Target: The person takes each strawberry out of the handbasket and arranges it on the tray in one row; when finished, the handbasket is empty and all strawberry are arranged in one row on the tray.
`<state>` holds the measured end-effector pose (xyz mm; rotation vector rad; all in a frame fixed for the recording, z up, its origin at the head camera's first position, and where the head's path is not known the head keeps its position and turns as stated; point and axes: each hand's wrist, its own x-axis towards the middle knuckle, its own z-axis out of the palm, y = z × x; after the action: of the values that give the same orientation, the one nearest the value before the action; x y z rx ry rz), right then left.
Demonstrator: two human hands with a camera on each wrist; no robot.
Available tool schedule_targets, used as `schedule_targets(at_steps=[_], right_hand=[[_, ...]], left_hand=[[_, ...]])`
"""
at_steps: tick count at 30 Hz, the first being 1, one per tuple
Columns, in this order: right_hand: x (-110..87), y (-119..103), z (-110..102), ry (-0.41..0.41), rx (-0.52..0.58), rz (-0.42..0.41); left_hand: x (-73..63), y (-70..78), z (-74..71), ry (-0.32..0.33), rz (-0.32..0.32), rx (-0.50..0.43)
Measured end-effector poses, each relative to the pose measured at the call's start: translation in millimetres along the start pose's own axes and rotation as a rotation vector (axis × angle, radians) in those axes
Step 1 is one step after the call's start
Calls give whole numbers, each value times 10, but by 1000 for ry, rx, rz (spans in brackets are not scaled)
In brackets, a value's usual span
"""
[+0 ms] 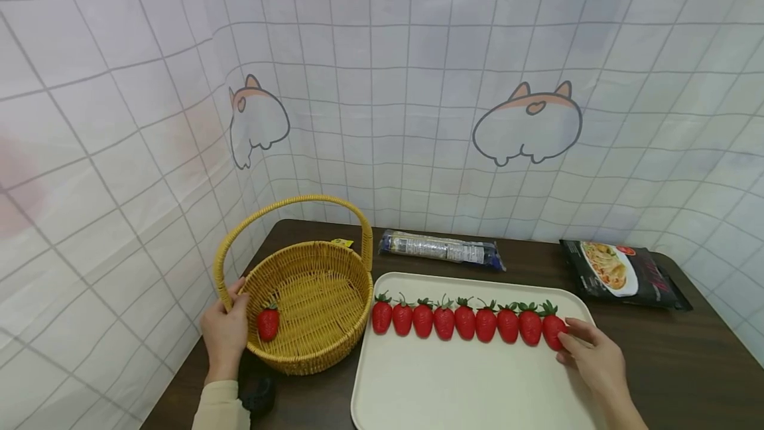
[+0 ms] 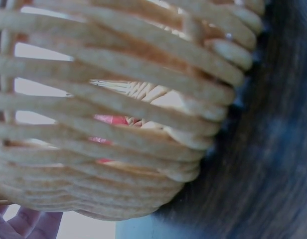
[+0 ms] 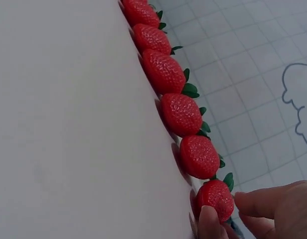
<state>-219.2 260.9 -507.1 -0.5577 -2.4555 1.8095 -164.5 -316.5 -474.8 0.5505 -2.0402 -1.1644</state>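
A yellow wicker basket [image 1: 304,367] with a tall hoop handle stands at the table's left. One strawberry [image 1: 268,324] lies inside it near the left wall; in the left wrist view its red shows through the weave. At the foot of the handle, my left hand [image 1: 225,327] grips the basket's left rim. Several red strawberries [image 1: 444,321] with green leaves form a row along the far part of a white tray [image 1: 465,383]. My right hand [image 1: 593,357] pinches the strawberry [image 3: 216,199] at the row's right end between thumb and fingers.
Behind the tray lies a long clear packet [image 1: 442,249] with dark ends. A black food packet [image 1: 623,274] with a noodle picture sits at the back right. Gridded white cloth [image 1: 412,118] hangs behind and at the sides. Near the left wrist is a black object [image 1: 259,398].
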Motion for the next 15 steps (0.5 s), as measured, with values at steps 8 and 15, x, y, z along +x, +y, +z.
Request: schedule_targets(at_steps=[8, 15], right_hand=[[-64, -171, -24, 68, 21, 35], [-123, -478, 118, -63, 11, -89]], left_hand=[[-5, -5, 10, 1, -9, 1], [3, -8, 25, 5, 1, -4]])
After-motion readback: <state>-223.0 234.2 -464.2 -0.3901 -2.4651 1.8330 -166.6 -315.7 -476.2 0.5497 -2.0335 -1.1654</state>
